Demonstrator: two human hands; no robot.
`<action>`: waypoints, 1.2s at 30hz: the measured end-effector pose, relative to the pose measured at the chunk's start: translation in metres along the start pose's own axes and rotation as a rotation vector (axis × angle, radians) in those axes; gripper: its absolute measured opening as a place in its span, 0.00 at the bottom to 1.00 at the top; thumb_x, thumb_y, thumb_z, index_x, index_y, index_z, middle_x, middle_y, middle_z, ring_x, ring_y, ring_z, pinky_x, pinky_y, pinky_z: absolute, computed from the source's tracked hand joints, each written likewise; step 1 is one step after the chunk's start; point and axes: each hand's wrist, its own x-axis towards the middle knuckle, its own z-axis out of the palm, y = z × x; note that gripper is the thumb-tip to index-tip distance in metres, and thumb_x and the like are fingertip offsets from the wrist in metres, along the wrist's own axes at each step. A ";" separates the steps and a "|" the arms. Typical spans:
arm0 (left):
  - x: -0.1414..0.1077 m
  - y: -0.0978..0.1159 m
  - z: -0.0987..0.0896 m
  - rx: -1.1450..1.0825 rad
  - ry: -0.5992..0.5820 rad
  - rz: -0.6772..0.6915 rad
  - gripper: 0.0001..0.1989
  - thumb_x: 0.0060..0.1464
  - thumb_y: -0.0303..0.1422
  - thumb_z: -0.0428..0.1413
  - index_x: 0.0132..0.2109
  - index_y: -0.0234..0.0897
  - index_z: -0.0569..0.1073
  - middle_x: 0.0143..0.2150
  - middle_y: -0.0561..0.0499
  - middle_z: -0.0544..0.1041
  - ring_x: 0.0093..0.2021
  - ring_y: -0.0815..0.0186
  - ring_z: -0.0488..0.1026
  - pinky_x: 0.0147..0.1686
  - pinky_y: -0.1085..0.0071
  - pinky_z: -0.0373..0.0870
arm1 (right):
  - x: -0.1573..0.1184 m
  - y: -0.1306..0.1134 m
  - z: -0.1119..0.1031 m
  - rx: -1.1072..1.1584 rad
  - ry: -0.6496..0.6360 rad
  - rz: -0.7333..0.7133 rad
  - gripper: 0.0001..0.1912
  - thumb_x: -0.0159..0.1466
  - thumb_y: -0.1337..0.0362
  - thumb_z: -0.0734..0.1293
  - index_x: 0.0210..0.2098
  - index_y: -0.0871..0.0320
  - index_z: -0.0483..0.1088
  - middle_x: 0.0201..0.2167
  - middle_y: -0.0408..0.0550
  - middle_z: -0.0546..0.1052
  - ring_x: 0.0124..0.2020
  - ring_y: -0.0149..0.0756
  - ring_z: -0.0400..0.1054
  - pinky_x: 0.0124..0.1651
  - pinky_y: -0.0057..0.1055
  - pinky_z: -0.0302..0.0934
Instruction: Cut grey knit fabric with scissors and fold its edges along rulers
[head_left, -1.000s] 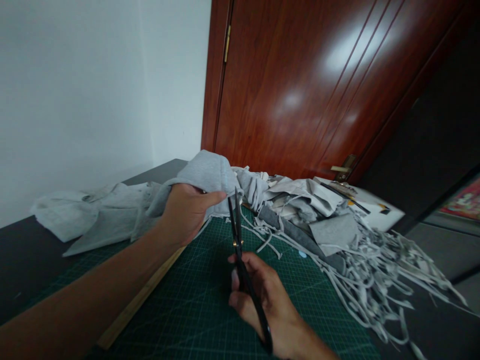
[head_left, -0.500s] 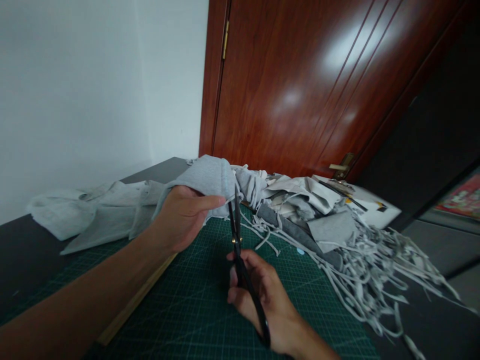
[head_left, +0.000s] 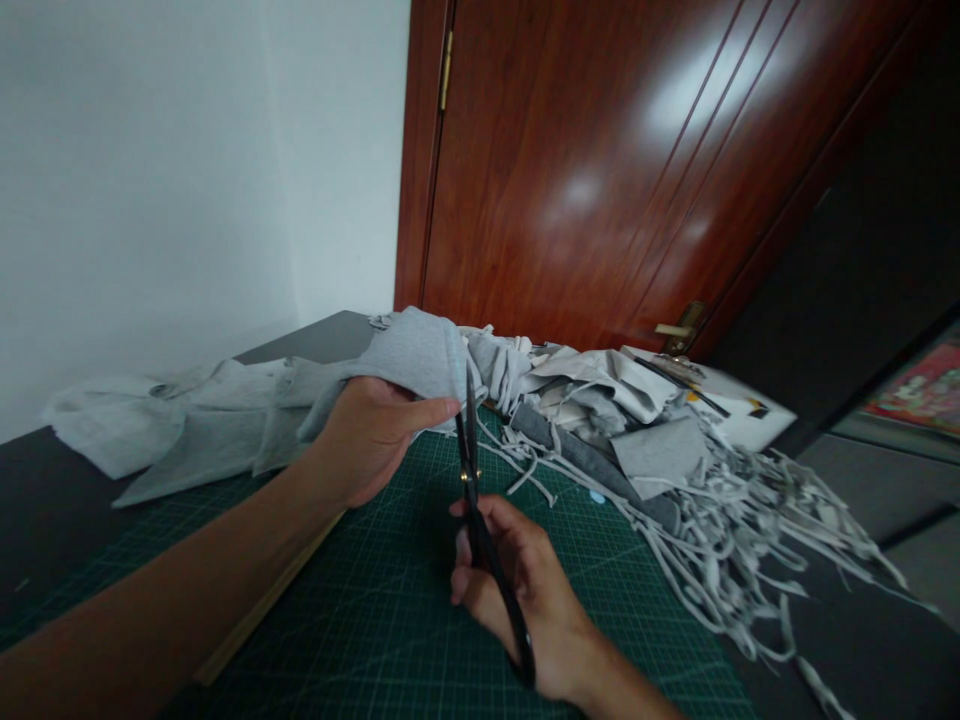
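My left hand [head_left: 367, 435] pinches the grey fabric [head_left: 412, 350] over the far side of the green mat [head_left: 390, 590]. My right hand [head_left: 540, 595] grips the black scissors [head_left: 470, 470], blades slightly parted at the fabric's right edge. Loose strips [head_left: 735, 560] lie heaped to the right, seemingly cut already; how much edge remains uncut, I can't tell.
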 end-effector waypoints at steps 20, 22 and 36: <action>-0.010 -0.014 0.007 -0.020 0.034 -0.036 0.26 0.38 0.20 0.69 0.48 0.36 0.84 0.37 0.50 0.87 0.59 0.51 0.81 0.71 0.52 0.64 | 0.000 0.006 -0.007 0.011 0.022 -0.049 0.23 0.61 0.56 0.77 0.52 0.56 0.73 0.31 0.36 0.69 0.29 0.31 0.63 0.34 0.31 0.58; -0.011 -0.014 0.007 -0.020 0.031 -0.043 0.27 0.38 0.21 0.69 0.50 0.36 0.84 0.38 0.50 0.87 0.58 0.50 0.81 0.71 0.51 0.64 | 0.001 0.006 -0.008 0.029 0.020 -0.054 0.23 0.61 0.56 0.79 0.51 0.55 0.73 0.31 0.35 0.69 0.28 0.30 0.63 0.33 0.30 0.58; -0.011 -0.020 0.005 -0.049 0.016 -0.033 0.29 0.40 0.20 0.68 0.53 0.37 0.84 0.39 0.51 0.88 0.57 0.52 0.82 0.70 0.55 0.68 | 0.001 0.007 -0.009 0.077 0.045 -0.049 0.25 0.58 0.55 0.83 0.48 0.57 0.75 0.29 0.35 0.69 0.26 0.28 0.60 0.28 0.25 0.58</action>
